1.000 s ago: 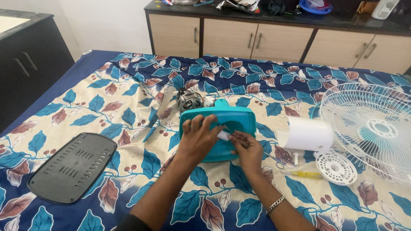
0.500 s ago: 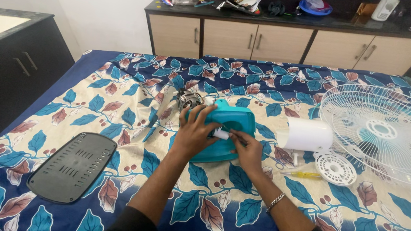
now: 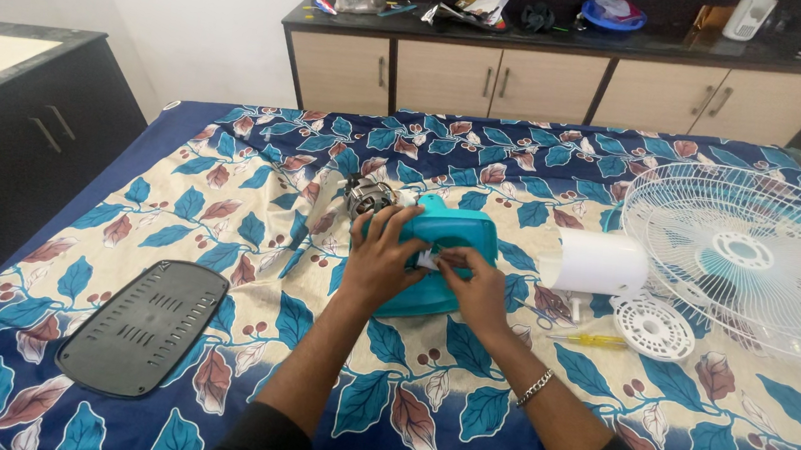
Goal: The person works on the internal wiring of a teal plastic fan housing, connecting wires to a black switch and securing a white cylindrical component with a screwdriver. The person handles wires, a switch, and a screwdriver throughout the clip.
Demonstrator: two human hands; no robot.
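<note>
A teal plastic fan housing [image 3: 458, 233] lies on the leaf-patterned bedsheet [image 3: 223, 237], with a metal motor [image 3: 364, 195] sticking out at its far left. My left hand [image 3: 381, 255] rests flat on the housing's left side and holds it down. My right hand [image 3: 474, 279] pinches a small white part [image 3: 428, 260] at the housing's near edge, fingertips meeting those of the left hand. A bracelet sits on my right wrist.
A white cylinder part [image 3: 600, 263], a round white vented disc [image 3: 653, 328] and a yellow screwdriver [image 3: 595, 341] lie to the right. A white wire fan guard [image 3: 759, 260] fills the right side. A dark vented panel [image 3: 144, 325] lies near left. Cabinets [image 3: 551, 88] stand behind.
Both hands shifted slightly on the teal housing; my right fingers closed in on the small white part near the left hand's fingertips. Nothing else moved.
</note>
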